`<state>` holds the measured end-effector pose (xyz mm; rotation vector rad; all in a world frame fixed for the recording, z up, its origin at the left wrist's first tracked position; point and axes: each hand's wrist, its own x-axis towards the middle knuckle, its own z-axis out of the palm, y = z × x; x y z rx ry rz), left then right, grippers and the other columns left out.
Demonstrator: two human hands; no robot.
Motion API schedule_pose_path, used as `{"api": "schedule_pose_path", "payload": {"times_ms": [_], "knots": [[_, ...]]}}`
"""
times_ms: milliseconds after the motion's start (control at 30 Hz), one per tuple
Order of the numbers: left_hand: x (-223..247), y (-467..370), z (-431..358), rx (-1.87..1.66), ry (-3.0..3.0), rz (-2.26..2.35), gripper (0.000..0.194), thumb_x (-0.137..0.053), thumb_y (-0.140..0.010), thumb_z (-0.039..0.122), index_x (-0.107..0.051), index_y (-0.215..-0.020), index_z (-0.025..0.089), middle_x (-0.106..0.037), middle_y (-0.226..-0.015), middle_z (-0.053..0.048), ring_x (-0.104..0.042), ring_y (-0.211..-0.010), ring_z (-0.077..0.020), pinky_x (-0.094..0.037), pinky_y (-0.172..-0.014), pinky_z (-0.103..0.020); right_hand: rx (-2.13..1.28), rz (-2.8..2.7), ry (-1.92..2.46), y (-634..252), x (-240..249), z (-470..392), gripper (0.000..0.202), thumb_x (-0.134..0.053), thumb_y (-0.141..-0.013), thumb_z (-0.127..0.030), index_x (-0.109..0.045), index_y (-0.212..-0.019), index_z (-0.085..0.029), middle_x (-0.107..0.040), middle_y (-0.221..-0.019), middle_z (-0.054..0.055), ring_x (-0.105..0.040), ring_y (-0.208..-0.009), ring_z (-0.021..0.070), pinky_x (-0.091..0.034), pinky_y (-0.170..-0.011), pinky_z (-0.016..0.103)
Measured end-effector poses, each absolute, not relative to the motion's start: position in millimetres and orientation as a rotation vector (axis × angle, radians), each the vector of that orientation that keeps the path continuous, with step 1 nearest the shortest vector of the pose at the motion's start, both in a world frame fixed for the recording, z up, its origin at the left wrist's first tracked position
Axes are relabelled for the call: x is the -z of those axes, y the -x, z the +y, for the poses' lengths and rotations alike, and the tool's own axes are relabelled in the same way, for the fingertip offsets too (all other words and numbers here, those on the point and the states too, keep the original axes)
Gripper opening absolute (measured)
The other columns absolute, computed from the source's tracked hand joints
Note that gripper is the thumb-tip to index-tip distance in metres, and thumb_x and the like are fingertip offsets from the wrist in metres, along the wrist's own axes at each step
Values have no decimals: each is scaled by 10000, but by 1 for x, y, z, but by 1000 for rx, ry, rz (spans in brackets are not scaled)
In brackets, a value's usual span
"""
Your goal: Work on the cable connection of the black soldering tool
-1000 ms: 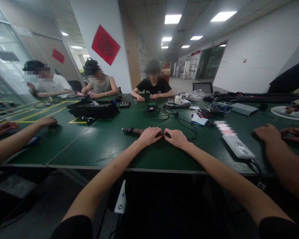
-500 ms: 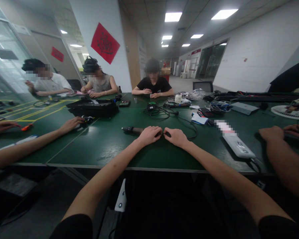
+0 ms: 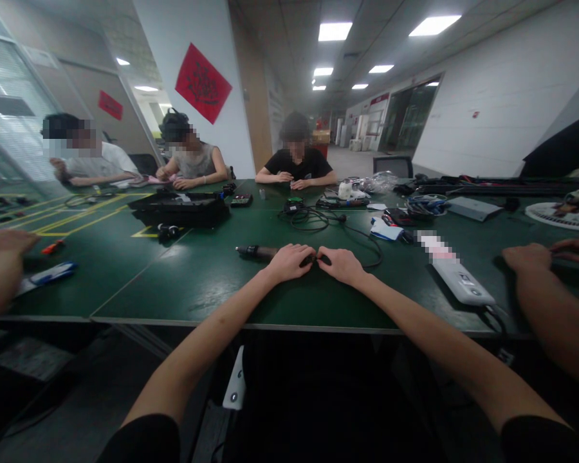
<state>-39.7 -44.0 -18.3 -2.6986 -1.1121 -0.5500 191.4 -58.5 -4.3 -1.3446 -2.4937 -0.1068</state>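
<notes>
My left hand [image 3: 292,262] and my right hand [image 3: 341,265] rest close together on the green table [image 3: 212,283], fingertips almost meeting. Curled fingers of the left hand close on a small dark piece [image 3: 308,260], mostly covered by them. Between the right thumb and fingers is another dark piece [image 3: 324,259]; its kind cannot be made out. A cylindrical tool [image 3: 255,251] with a metal tip lies just left of and behind my left hand, its rear end hidden by that hand. Behind my right hand a black cable [image 3: 380,251] curves across the table.
A black tray [image 3: 178,209] and coiled cables [image 3: 313,218] lie farther back. At right is a white power bank-like device [image 3: 463,283]. Co-workers' arms reach in at left [image 3: 0,270] and right [image 3: 535,283]. A person [image 3: 296,161] sits opposite.
The co-worker's hand at left has drawn back from the small black object near the tray, uncovering a blue-and-white item. My own hands have barely moved.
</notes>
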Motion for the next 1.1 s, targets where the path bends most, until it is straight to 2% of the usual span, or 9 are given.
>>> {"api": "schedule_pose_path", "payload": {"times_ms": [100,233,367,500,667,833,1000,1100], "knots": [[18,40,-45,539,2700,-1127,185,-576,-998,307,-618,-1170,254,-710,-1155,-50,-676,-1076,-232,-478,-936,-379,118,-2493,1337,-191,5,-58,227,-531,-1044,-411,-661,-1164,-270,-770,-992,44,-711,-902,234,-386,-729,277],[19,39,-43,565,2676,-1158,221,-596,-995,367,-614,-1182,251,-709,-1148,-55,-677,-1058,-242,-482,-934,-386,111,-2497,1336,-191,4,-59,231,-525,-1048,-409,-660,-1167,-265,-771,-997,50,-710,-900,231,-390,-735,276],[19,40,-43,555,2705,-1116,195,-574,-1000,319,-617,-1180,258,-707,-1156,-47,-674,-1087,-231,-480,-944,-375,111,-2499,1346,-191,4,-59,239,-522,-1050,-416,-659,-1177,-266,-772,-1006,49,-711,-909,232,-394,-740,275],[18,40,-44,572,2683,-1159,209,-579,-1006,372,-617,-1170,248,-708,-1144,-52,-677,-1055,-238,-483,-932,-383,107,-2506,1336,-191,3,-59,239,-519,-1052,-421,-658,-1174,-269,-772,-1004,48,-707,-888,230,-390,-737,276],[18,39,-44,534,2711,-1119,205,-575,-991,299,-632,-1182,252,-706,-1148,-56,-669,-1088,-233,-480,-944,-379,130,-2503,1369,-190,2,-60,242,-523,-1048,-422,-661,-1179,-274,-774,-1007,48,-710,-907,238,-392,-738,283],[18,38,-43,542,2673,-1205,215,-599,-991,377,-630,-1162,251,-709,-1142,-58,-672,-1059,-243,-485,-943,-386,131,-2501,1366,-190,3,-61,242,-522,-1048,-421,-664,-1177,-274,-776,-1014,47,-709,-896,236,-395,-738,283],[18,39,-44,542,2702,-1146,204,-572,-990,330,-627,-1172,256,-714,-1129,-51,-675,-1070,-240,-480,-945,-390,132,-2496,1335,-191,4,-59,231,-525,-1046,-415,-662,-1164,-273,-771,-981,45,-708,-875,236,-389,-724,283],[18,40,-44,562,2683,-1178,204,-574,-997,367,-627,-1158,253,-715,-1125,-47,-678,-1050,-242,-482,-933,-393,111,-2498,1335,-191,4,-59,237,-517,-1049,-410,-663,-1169,-267,-772,-1000,51,-704,-879,232,-395,-736,283]]}}
